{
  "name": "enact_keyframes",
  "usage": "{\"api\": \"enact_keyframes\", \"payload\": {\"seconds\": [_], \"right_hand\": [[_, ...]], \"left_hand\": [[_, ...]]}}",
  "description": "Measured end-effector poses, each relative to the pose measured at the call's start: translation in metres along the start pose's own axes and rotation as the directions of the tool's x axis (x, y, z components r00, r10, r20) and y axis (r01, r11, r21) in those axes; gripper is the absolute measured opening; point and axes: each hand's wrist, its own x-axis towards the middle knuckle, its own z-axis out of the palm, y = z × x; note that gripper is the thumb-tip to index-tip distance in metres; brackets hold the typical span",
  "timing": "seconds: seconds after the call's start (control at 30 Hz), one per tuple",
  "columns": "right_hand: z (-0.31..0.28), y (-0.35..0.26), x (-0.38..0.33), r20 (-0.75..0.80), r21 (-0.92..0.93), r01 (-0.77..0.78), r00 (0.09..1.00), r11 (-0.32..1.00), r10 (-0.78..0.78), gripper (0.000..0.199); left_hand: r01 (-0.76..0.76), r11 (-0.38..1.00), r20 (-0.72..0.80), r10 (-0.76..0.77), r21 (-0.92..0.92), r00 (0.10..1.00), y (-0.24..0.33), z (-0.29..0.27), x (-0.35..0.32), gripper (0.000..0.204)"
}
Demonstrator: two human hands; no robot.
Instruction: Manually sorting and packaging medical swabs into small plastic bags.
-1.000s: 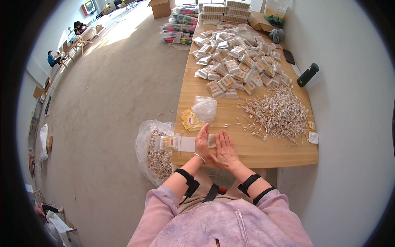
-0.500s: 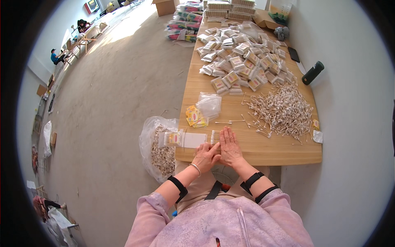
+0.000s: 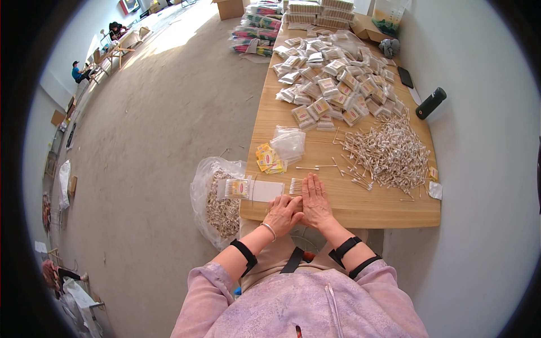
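A short row of cotton swabs (image 3: 296, 186) lies side by side on the wooden table, close to its front edge. Flat along the row's right side rests my right hand (image 3: 316, 201), fingers stretched out and together. My left hand (image 3: 283, 215) is at the row's near end, its fingers loosely bent and its thumb by my right hand; part of the swabs is hidden under it. Left of the row is a white card (image 3: 267, 191), and beyond that a clear packet of swabs (image 3: 236, 188) with a yellow label.
Yellow cards (image 3: 267, 158) and clear bags (image 3: 288, 143) lie further in. Loose swabs (image 3: 389, 149) are heaped at right, below many filled packets (image 3: 332, 84). A dark bottle (image 3: 431, 103) stands by the wall. A plastic sack of swabs (image 3: 222, 211) sits left of the table.
My left index finger has drawn back slightly from the swabs. Both hands otherwise stay in nearly the same place; the whole view has shifted a little.
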Motion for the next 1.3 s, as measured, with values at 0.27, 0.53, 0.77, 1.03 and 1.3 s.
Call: {"api": "enact_keyframes", "payload": {"seconds": [0.27, 0.53, 0.77, 1.03, 1.3], "right_hand": [[-0.001, -0.001, 0.0, -0.002, 0.012, 0.009, 1.0, 1.0, -0.009, 0.105], [0.004, 0.002, -0.001, -0.054, -0.014, 0.019, 0.998, 1.0, -0.02, 0.105], [0.001, 0.0, 0.0, -0.018, 0.035, 0.011, 1.0, 0.999, -0.01, 0.103], [0.007, 0.001, 0.0, -0.064, 0.012, 0.01, 0.998, 1.0, -0.009, 0.102], [0.009, 0.0, 0.0, -0.064, -0.026, -0.002, 0.998, 1.0, 0.0, 0.095]], "left_hand": [[0.048, 0.999, 0.008, -0.048, -0.002, 0.999, 0.002, 0.0, 0.003, 0.058], [0.064, 0.998, 0.023, -0.064, 0.016, 0.998, 0.005, -0.001, 0.008, 0.054], [0.101, 0.994, 0.004, -0.101, 0.03, 0.995, 0.008, -0.001, 0.011, 0.06], [0.095, 0.994, 0.029, -0.097, 0.059, 0.995, 0.007, -0.002, 0.015, 0.061], [0.157, 0.986, 0.036, -0.159, 0.057, 0.987, 0.011, -0.004, 0.021, 0.064]]}}
